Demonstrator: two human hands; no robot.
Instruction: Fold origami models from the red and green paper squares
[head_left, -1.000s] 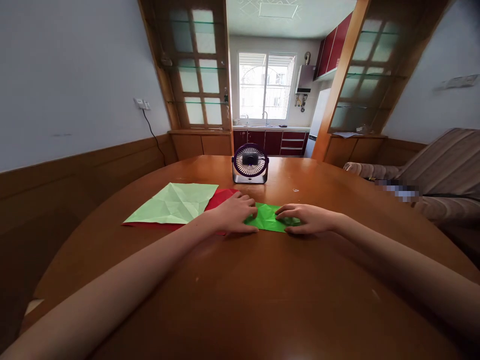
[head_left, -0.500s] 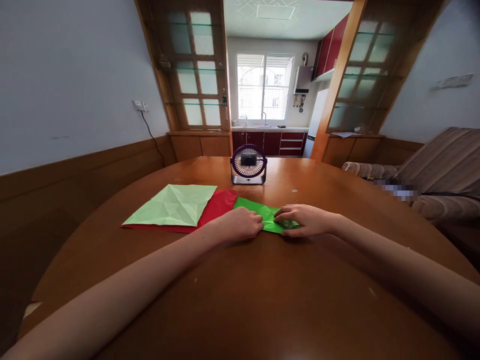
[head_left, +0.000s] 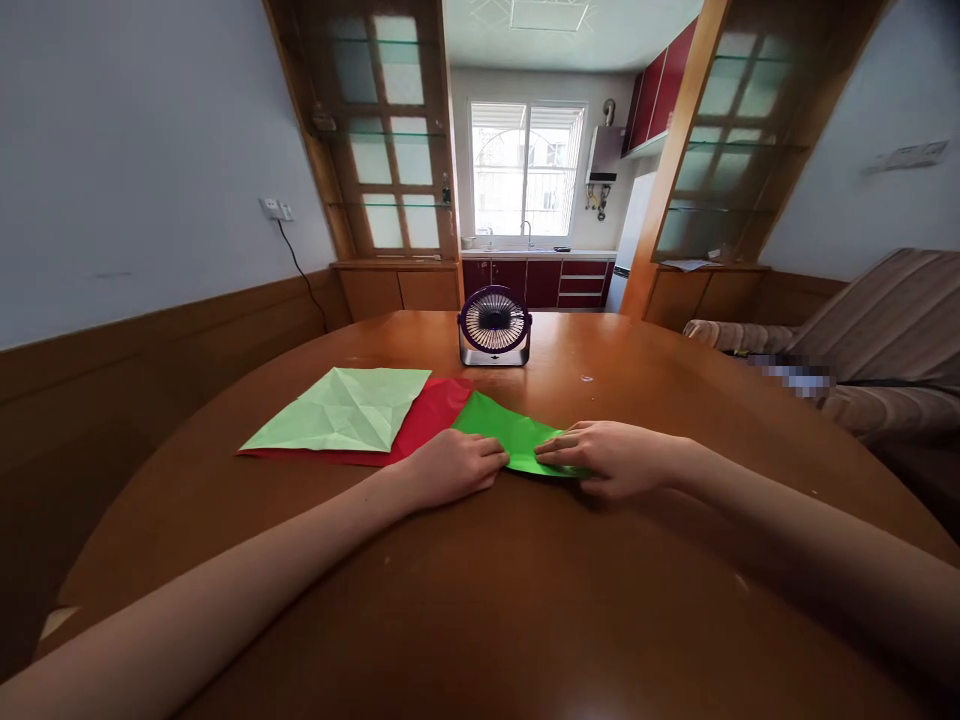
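Observation:
A bright green folded paper (head_left: 510, 432) lies on the round wooden table (head_left: 480, 580) between my hands. My left hand (head_left: 450, 466) rests at its near left edge with the fingers curled, fingertips pinching that edge. My right hand (head_left: 604, 458) presses on the paper's right end, fingers pointing left. The paper's near right part is hidden under my right hand.
A creased pale green sheet (head_left: 345, 406) lies to the left on top of a red sheet (head_left: 429, 412). A small purple desk fan (head_left: 494, 326) stands at the table's far side. A striped sofa (head_left: 877, 350) is on the right.
The green paper has spread out toward the far left and now shows a wider face. My left hand has drawn back toward me and curled; my right hand has shifted slightly nearer.

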